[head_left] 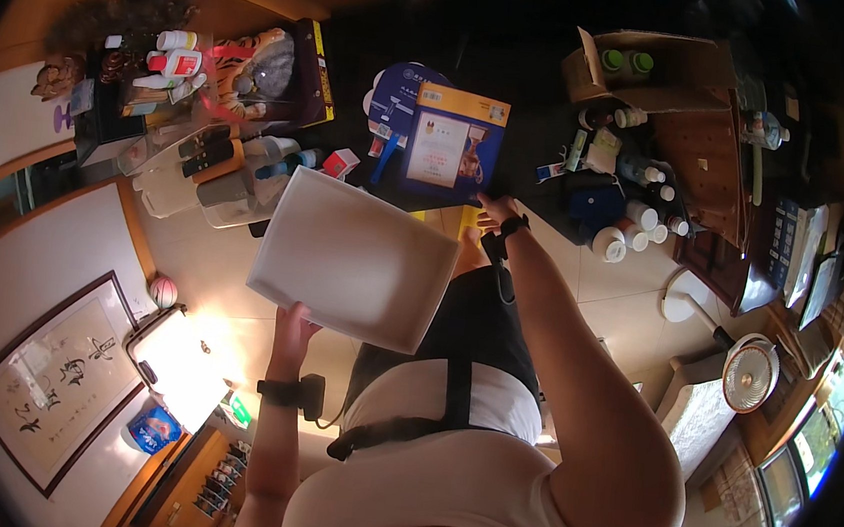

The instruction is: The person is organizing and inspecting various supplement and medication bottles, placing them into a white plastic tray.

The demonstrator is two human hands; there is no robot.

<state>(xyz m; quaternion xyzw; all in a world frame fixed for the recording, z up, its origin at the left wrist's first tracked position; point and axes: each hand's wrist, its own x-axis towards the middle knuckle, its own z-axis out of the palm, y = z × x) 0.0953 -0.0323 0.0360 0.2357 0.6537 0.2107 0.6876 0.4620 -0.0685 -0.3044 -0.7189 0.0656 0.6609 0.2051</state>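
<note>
In mid-air, a shallow white rectangular box (354, 258), opening upward, long axis crosswise, right end nearer, is clamped by the left hand (296, 326); the right hand (498, 214)'s grip at a flat blue-and-orange package (458, 144) cannot be told.

Head view: left fisheye of the worn pair, looking steeply down from above the wearer. Shirt front (424, 465) is filling 6 o'clock, nearest the lens. Left hand (296, 321) is showing toward 8, right hand (496, 213) toward 1-2, both farther out. Dark table (529, 142) is lying beyond, at 12. Wide lens is bending framed calligraphy (60, 382) at 8; black vignette is ringing the rim.
</note>
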